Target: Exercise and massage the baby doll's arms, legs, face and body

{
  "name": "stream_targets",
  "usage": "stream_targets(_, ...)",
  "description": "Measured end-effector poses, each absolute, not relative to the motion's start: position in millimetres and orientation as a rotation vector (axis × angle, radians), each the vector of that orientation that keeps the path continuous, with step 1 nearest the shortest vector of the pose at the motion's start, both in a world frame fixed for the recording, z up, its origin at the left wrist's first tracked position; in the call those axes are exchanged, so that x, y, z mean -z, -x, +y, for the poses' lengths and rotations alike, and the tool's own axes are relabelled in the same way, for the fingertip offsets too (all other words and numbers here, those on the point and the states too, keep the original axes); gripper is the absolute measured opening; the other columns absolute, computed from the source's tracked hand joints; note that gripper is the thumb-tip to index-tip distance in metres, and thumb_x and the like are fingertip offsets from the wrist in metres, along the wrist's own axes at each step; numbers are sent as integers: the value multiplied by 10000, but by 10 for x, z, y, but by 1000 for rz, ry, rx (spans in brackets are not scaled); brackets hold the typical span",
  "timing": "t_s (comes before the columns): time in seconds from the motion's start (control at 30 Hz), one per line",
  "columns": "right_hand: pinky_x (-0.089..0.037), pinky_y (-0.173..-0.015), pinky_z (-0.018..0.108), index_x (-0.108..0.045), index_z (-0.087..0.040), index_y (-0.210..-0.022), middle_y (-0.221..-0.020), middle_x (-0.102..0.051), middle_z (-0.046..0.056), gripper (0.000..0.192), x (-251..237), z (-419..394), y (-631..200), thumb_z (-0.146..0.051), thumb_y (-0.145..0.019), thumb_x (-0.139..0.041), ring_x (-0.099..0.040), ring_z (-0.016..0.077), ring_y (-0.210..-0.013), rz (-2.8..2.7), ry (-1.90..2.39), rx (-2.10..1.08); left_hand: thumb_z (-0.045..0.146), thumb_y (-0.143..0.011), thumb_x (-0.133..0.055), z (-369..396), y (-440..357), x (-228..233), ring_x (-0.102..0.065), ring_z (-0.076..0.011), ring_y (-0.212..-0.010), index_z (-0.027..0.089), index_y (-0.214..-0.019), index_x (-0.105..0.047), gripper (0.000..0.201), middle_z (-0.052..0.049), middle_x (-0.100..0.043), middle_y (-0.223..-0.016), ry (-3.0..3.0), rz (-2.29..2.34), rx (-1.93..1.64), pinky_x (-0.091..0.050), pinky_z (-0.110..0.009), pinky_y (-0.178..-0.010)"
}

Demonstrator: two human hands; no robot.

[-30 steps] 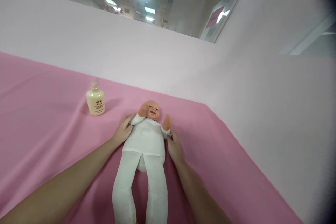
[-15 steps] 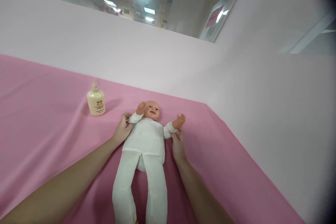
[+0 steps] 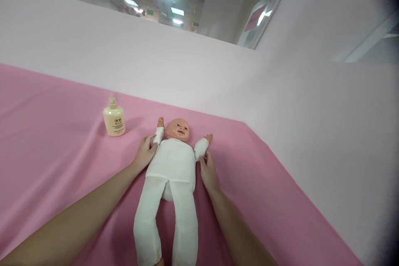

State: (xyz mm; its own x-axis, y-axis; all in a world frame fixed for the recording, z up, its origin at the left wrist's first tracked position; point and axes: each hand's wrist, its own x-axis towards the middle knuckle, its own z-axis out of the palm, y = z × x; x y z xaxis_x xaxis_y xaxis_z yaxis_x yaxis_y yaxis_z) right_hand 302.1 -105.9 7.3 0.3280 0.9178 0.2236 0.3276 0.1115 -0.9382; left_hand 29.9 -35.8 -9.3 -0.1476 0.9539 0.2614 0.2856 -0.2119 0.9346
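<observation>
A baby doll [image 3: 173, 165] in a white suit lies on its back on the pink cloth [image 3: 56, 149], head away from me, both arms spread up and outward. My left hand [image 3: 144, 152] grips the doll's arm on the left side near the shoulder. My right hand [image 3: 208, 171] holds the doll's other arm, fingers on the white sleeve. The doll's legs stretch toward me between my forearms.
A cream lotion bottle [image 3: 114, 119] stands upright on the cloth, left of the doll's head. Pale pink partition walls [image 3: 174, 66] rise behind and to the right of the surface. Ceiling lights show above the partition.
The doll's arms went from raised above its chest to spread flat outward beside its head. My hands stayed at the doll's upper arms and shifted little.
</observation>
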Motion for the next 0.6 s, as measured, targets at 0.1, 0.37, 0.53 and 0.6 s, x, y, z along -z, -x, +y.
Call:
stream_targets(0.1, -447, -1120, 479, -617, -261, -1342, -1378, -684, 88, 490, -90, -1067, -3008, -455, -905, -512, -591, 308, -1336, -1307, 1438, -650, 273, -892, -575, -362, -298, 72, -567, -315, -1292, 180, -1275, -632, 398, -153, -652, -1306, -1537, 1406, -1364, -405, -499, -1134)
stream_targets(0.37, -466, -1101, 499, -644, -266, -1335, -1324, -718, 69, 516, -119, -1057, -3043, -421, -843, -627, -654, 315, -1226, -1281, 1373, -771, 262, -824, -634, -389, -272, 33, -627, -292, -1232, 231, -1358, -603, 535, -102, -683, -1342, -1425, 1217, -1370, -446, -458, -1101)
stream_targets(0.53, -485, -1060, 464, -727, -263, -1122, -1164, -769, 43, 425, -61, -996, -3084, -347, -706, -742, -679, 283, -1114, -1114, 1182, -918, 172, -632, -722, -340, -236, 28, -693, -299, -1136, 219, -1506, -491, 904, -89, -760, -1163, -1105, 847, -1358, -500, -460, -1039)
stream_targets(0.6, -507, -1019, 452, -736, -256, -936, -1060, -783, 35, 290, -22, -965, -3094, -306, -651, -756, -691, 277, -1052, -1061, 1124, -987, 112, -549, -714, -305, -235, 37, -710, -305, -1096, 191, -1417, -585, 881, -76, -789, -1040, -1017, 780, -1324, -512, -457, -1027)
